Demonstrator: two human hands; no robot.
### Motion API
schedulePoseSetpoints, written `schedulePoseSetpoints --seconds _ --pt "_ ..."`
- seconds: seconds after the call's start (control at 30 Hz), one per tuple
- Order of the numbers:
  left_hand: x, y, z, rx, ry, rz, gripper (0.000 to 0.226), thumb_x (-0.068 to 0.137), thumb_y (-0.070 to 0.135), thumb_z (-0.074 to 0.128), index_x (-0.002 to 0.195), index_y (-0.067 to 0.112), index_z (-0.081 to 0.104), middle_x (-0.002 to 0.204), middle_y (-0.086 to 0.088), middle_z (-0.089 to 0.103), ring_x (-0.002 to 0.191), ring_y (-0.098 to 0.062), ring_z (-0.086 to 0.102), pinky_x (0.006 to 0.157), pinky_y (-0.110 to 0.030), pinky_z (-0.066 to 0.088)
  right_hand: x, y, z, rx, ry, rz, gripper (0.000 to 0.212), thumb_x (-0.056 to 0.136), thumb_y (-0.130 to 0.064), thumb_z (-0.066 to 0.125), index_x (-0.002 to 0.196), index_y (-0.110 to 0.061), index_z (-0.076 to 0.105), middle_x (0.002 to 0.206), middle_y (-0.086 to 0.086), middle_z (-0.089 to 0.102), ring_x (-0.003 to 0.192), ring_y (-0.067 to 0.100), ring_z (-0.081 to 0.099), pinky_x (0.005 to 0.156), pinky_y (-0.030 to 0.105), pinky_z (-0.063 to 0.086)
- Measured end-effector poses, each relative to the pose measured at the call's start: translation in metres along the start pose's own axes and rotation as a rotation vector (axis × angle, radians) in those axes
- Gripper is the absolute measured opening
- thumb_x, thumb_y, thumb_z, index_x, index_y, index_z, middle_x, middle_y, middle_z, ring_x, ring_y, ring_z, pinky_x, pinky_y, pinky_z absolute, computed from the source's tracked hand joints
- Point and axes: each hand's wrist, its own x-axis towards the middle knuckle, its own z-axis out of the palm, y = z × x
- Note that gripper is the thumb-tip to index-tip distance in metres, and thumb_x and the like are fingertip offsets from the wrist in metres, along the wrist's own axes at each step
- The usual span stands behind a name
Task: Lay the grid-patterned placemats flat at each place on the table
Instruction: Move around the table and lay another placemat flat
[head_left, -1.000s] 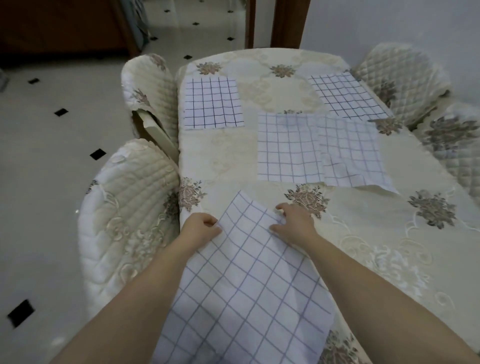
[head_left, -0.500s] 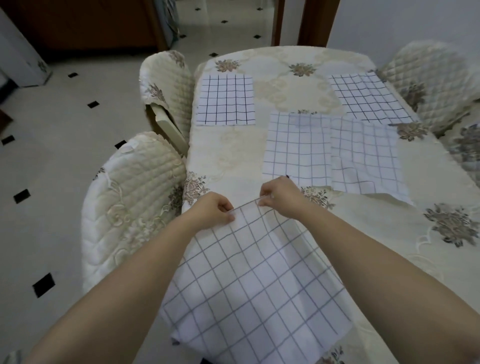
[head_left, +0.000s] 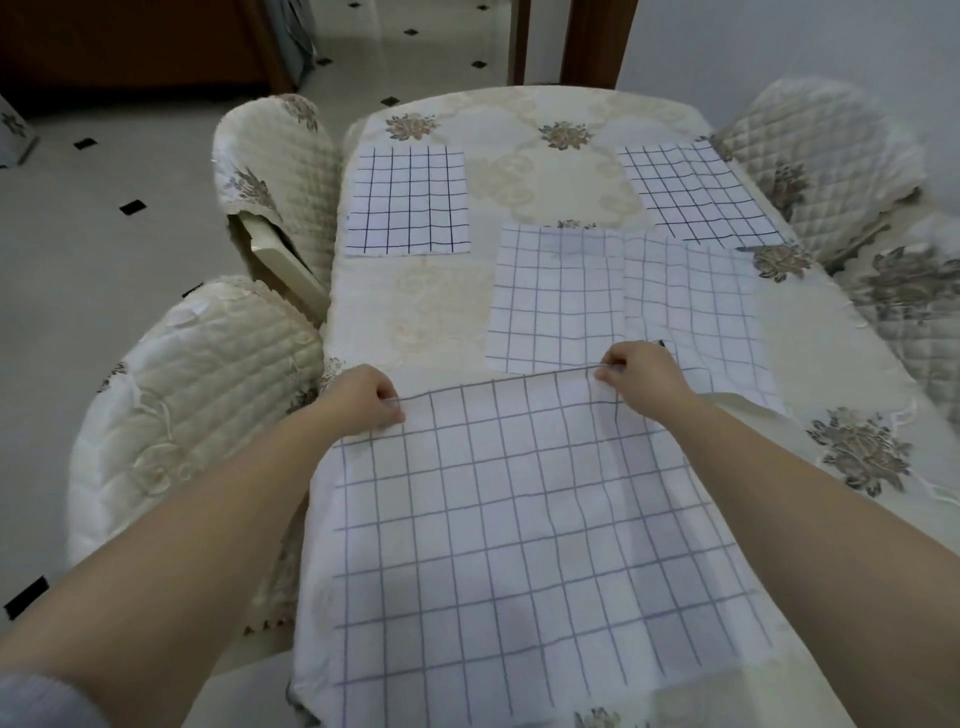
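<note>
A white placemat with a grey grid (head_left: 519, 530) is stretched over the near end of the table (head_left: 431, 317). My left hand (head_left: 366, 397) pinches its far left corner and my right hand (head_left: 636, 371) pinches its far right corner. The far edge runs taut between them. Two more grey-grid placemats (head_left: 556, 296) (head_left: 696, 312) lie side by side and overlapping at the table's middle, just beyond my right hand. A dark-grid placemat (head_left: 408, 200) lies flat at the far left place and another (head_left: 696, 195) at the far right place.
The table wears a cream cloth with floral motifs. Quilted, covered chairs stand at the left (head_left: 192, 415) (head_left: 275, 166) and at the right (head_left: 821, 156) (head_left: 914, 306). Pale tiled floor with black diamonds lies to the left.
The placemat in my hands has turned from a diagonal to square with the table. My hands have spread apart along its far edge, pulling it taut and spreading it wider.
</note>
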Motion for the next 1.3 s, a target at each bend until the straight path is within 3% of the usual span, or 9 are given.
schedulePoseSetpoints --seconds 0.13,0.3,0.4,0.53,0.67,0.83,1.07,1.2,1.3 --pt "0.029 0.009 -0.009 -0.040 0.145 -0.036 0.013 0.083 0.021 0.071 0.089 0.009 0.071 0.079 -0.003 0.065 0.066 -0.014 0.054 0.053 -0.022 0.038 0.016 0.016 -0.006 -0.036 0.050 0.046 0.019 0.089 -0.028 0.063 0.082 -0.011 0.060 0.070 -0.002 0.055 0.069 0.015 0.052 0.055 0.022 0.036" --pt "0.065 0.015 -0.018 -0.098 0.251 -0.066 0.009 0.085 0.018 0.069 0.088 0.009 0.071 0.078 -0.006 0.067 0.069 -0.020 0.058 0.064 -0.026 0.043 0.042 0.028 -0.002 -0.142 0.103 0.024 0.022 0.092 -0.026 0.060 0.091 -0.005 0.066 0.079 0.013 0.068 0.082 0.030 0.062 0.086 0.040 0.048" --pt "0.080 0.013 -0.019 -0.101 0.260 -0.087 0.009 0.084 0.017 0.068 0.089 0.010 0.070 0.079 -0.007 0.066 0.066 -0.020 0.057 0.063 -0.025 0.042 0.056 0.031 0.002 -0.190 0.114 0.004 0.022 0.092 -0.026 0.059 0.091 -0.006 0.067 0.080 0.014 0.069 0.086 0.032 0.061 0.090 0.043 0.046" --pt "0.091 0.004 -0.018 -0.142 0.288 -0.123 0.010 0.083 0.013 0.066 0.088 0.006 0.071 0.085 -0.013 0.068 0.076 -0.025 0.060 0.066 -0.027 0.045 0.073 0.034 0.008 -0.247 0.119 -0.010 0.022 0.091 -0.026 0.061 0.090 -0.006 0.068 0.083 0.015 0.069 0.089 0.033 0.059 0.087 0.042 0.047" --pt "0.096 -0.005 -0.015 -0.137 0.290 -0.149 0.012 0.083 0.009 0.062 0.088 0.003 0.071 0.089 -0.014 0.070 0.081 -0.025 0.060 0.065 -0.027 0.042 0.080 0.038 0.016 -0.293 0.082 0.011 0.019 0.091 -0.023 0.058 0.098 -0.007 0.066 0.097 0.014 0.063 0.103 0.030 0.051 0.082 0.038 0.047" --pt "0.102 -0.012 -0.012 -0.156 0.266 -0.192 0.017 0.083 0.014 0.066 0.096 0.004 0.070 0.093 -0.011 0.068 0.086 -0.023 0.059 0.069 -0.025 0.040 0.090 0.041 0.016 -0.351 0.028 0.077 0.022 0.088 -0.034 0.064 0.094 -0.013 0.062 0.095 0.009 0.061 0.094 0.027 0.055 0.078 0.040 0.049" --pt "0.115 -0.016 -0.020 -0.136 0.184 -0.215 0.013 0.080 0.012 0.069 0.088 0.003 0.070 0.078 -0.015 0.069 0.070 -0.024 0.059 0.059 -0.024 0.042 0.103 0.049 0.002 -0.317 -0.097 0.174 0.036 0.079 -0.049 0.069 0.071 -0.021 0.047 0.074 -0.001 0.056 0.078 0.021 0.056 0.067 0.032 0.043" --pt "0.116 -0.018 -0.025 -0.146 0.128 -0.205 0.017 0.081 0.017 0.073 0.079 0.000 0.068 0.070 -0.014 0.063 0.066 -0.025 0.056 0.057 -0.026 0.042 0.103 0.048 0.000 -0.324 -0.108 0.183 0.039 0.078 -0.051 0.069 0.071 -0.020 0.046 0.072 0.000 0.055 0.075 0.021 0.055 0.064 0.032 0.043" --pt "0.113 -0.019 -0.028 -0.264 0.119 -0.207 0.024 0.083 0.019 0.073 0.085 -0.004 0.069 0.065 -0.013 0.060 0.059 -0.022 0.052 0.053 -0.024 0.040 0.098 0.053 -0.006 -0.274 -0.085 0.213 0.039 0.075 -0.052 0.071 0.077 -0.018 0.050 0.077 0.001 0.057 0.076 0.020 0.055 0.062 0.030 0.040"
